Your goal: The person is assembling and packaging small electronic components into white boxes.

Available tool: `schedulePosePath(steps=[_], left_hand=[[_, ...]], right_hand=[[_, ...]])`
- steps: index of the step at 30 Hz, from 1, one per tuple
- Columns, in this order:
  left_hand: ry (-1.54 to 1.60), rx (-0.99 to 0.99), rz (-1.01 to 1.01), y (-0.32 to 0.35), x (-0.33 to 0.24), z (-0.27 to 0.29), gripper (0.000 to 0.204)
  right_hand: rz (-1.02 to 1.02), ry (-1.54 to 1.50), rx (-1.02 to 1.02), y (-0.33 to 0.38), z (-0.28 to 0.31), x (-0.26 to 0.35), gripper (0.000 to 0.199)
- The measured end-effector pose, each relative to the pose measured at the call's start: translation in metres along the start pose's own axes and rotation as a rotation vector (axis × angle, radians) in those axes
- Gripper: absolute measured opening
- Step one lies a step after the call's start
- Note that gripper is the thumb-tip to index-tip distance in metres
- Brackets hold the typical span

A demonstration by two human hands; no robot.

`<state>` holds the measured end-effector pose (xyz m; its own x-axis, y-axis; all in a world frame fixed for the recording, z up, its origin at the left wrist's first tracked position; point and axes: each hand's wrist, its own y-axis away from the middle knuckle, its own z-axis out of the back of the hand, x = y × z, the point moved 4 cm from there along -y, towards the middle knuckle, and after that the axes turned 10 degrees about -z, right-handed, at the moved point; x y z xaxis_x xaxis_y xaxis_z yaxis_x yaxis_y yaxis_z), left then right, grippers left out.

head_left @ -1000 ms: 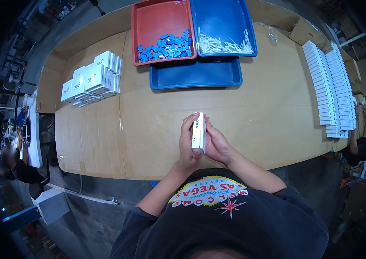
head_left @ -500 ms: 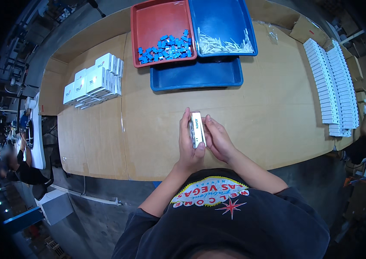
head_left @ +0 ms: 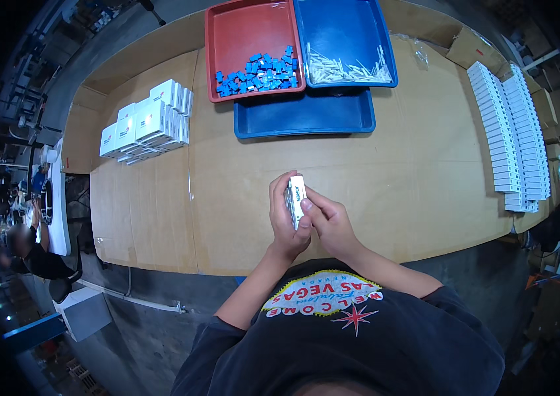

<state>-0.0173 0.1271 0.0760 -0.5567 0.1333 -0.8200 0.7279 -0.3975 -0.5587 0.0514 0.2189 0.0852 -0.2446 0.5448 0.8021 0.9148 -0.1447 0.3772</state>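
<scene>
A small white box [head_left: 296, 195] with dark print on its narrow side stands upright between my two hands, over the near middle of the cardboard-covered table [head_left: 240, 218]. My left hand [head_left: 284, 218] is wrapped round its left side and lower end, with the thumb at the bottom. From the right, my right hand [head_left: 331, 226] grips the same box, its thumb pressed on the printed side. The fingers behind the box are partly hidden. What shows of the box's left face looks shiny, but its details are too small to make out.
Stacked white boxes [head_left: 151, 122] stand at the left; two long rows of white boxes [head_left: 499, 135] line the right edge. At the back, a red tray [head_left: 250, 30] holds blue pieces [head_left: 260, 74], a blue tray [head_left: 342, 33] holds white sticks [head_left: 346, 69], and another blue tray [head_left: 303, 119] sits in front.
My right hand has closed in on the box, its thumb now on the printed side. The box has shifted slightly left and tilts a little differently.
</scene>
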Motion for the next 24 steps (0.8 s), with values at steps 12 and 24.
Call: schedulePosePath(steps=[12, 24], left_hand=[[0.076, -0.096, -0.063, 0.005, -0.001, 0.001, 0.083], [0.085, -0.044, 0.021, -0.005, -0.004, 0.003, 0.116]], right_hand=[[0.137, 0.185, 0.022, 0.009, -0.011, 0.006, 0.049], [0.050, 0.291, -0.008, -0.001, 0.001, 0.022, 0.049]])
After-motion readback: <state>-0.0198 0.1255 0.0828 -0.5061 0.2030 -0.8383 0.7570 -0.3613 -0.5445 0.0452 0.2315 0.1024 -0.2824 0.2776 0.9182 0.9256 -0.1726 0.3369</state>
